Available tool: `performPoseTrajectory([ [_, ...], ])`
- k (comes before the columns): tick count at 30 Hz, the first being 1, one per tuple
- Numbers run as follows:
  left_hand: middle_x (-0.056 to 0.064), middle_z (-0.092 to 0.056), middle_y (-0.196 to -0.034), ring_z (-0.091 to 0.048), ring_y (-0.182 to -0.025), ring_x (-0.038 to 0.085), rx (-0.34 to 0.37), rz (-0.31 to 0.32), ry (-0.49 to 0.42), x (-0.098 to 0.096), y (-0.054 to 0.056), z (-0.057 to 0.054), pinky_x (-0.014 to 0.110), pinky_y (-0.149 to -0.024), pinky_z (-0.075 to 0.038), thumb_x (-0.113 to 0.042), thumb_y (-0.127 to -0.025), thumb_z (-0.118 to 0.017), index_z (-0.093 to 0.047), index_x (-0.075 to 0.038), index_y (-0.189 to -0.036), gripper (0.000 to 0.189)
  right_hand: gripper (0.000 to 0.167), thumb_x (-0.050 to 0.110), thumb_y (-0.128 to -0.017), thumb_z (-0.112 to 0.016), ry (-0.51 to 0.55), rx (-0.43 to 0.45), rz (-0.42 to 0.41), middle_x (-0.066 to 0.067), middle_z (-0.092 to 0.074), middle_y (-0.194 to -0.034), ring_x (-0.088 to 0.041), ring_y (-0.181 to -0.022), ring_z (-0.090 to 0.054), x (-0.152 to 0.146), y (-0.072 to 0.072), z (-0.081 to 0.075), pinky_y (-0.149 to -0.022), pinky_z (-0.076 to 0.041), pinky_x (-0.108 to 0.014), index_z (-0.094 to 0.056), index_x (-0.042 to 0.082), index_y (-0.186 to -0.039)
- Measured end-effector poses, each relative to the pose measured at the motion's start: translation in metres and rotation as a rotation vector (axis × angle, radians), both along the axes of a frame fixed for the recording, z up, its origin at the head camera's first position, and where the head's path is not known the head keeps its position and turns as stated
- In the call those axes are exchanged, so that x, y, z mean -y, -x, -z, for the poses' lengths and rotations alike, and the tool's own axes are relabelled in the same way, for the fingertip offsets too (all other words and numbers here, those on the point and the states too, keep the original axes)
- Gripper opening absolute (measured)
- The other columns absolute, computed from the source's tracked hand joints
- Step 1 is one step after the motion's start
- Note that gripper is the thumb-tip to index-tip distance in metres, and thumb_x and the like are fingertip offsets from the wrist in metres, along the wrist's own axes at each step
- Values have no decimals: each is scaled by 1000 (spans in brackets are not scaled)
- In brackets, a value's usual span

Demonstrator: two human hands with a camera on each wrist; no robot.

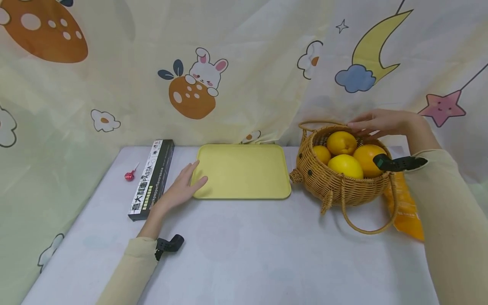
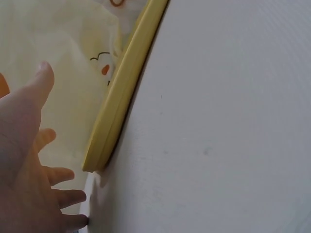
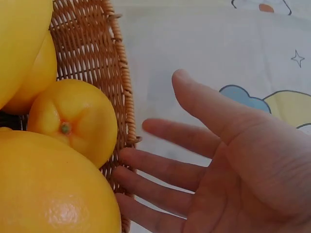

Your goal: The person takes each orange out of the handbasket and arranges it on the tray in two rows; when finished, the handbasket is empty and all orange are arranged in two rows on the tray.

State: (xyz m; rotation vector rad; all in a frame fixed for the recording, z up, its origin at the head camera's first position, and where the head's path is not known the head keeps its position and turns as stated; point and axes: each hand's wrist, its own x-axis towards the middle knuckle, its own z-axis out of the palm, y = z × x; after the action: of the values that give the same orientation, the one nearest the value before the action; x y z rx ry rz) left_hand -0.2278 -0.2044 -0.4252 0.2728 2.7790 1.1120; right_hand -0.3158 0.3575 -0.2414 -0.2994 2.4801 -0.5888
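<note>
My left hand [image 1: 182,186] reaches over the left edge of a yellow tray [image 1: 244,171], its fingers spread and nothing in its grasp. In the left wrist view the tray's rim [image 2: 121,92] runs past the fingers. On the right, my right hand [image 1: 385,123] is at the back rim of a wicker basket [image 1: 324,182], fingers extended. The right wrist view shows fingertips right at the woven rim [image 3: 127,97], beside an orange-yellow fruit [image 3: 73,121]. Several yellow and orange fruits fill the basket, including a lemon-yellow one [image 1: 345,166].
A black and white pasta box [image 1: 152,180] lies left of the tray, partly behind the left wrist. Farther left is a red lollipop [image 1: 130,175]. An orange packet [image 1: 408,207] lies by the basket, partly covered by the right sleeve. A patterned curtain [image 1: 259,63] hangs behind the table.
</note>
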Motion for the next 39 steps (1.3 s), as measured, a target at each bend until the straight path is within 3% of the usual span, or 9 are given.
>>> performPoseTrajectory([
  [6, 16, -12, -164, -10, -151, 39, -11, 12, 13, 1, 2, 7, 66, -119, -11, -62, -94, -46, -13, -26, -157, 80, 72, 49, -102, -37, -5, 69, 2, -31, -41, -146, -44, -130, -47, -2, 6, 6, -104, -47, -53, -29, -5, -149],
  [13, 17, -16, -163, -7, -151, 41, -6, 39, 91, 4, 2, 12, 60, -122, -1, -62, -91, -51, -10, -16, -157, 90, 79, 51, -102, -37, -27, 232, -31, -35, -16, -155, -53, -141, -25, 10, 11, 8, -112, -33, -62, -9, -1, -154],
  [17, 19, -13, -163, -2, -150, 44, 6, 55, 131, 6, 2, 15, 58, -122, 2, -60, -88, -58, -8, -10, -157, 98, 80, 48, -102, -37, -18, 330, -48, -34, -7, -157, -54, -143, -20, 13, 13, 8, -115, -29, -61, 2, 1, -155],
  [24, 18, -13, -163, -3, -150, 45, -10, 77, 156, 7, 2, 20, 59, -122, 1, -59, -85, -63, -7, -10, -157, 103, 88, 47, -101, -41, 10, 472, -18, -31, 12, -158, -54, -145, -4, 21, 14, 9, -119, -18, -62, 22, 12, -152],
  [30, 17, -12, -163, -2, -150, 44, -18, 82, 172, 7, 1, 21, 60, -122, 1, -59, -84, -64, -7, -11, -157, 105, 90, 47, -101, -42, 2, 512, 42, -30, 20, -157, -56, -144, 5, 26, 18, 12, -119, -9, -65, 26, 17, -151],
  [39, 17, -10, -164, 0, -151, 42, -12, 87, 193, 8, 2, 22, 60, -122, 2, -63, -83, -63, -4, -12, -157, 108, 92, 48, -100, -44, -37, 512, 37, -33, 15, -156, -56, -143, -4, 24, 17, 9, -119, -16, -63, 26, 16, -150],
])
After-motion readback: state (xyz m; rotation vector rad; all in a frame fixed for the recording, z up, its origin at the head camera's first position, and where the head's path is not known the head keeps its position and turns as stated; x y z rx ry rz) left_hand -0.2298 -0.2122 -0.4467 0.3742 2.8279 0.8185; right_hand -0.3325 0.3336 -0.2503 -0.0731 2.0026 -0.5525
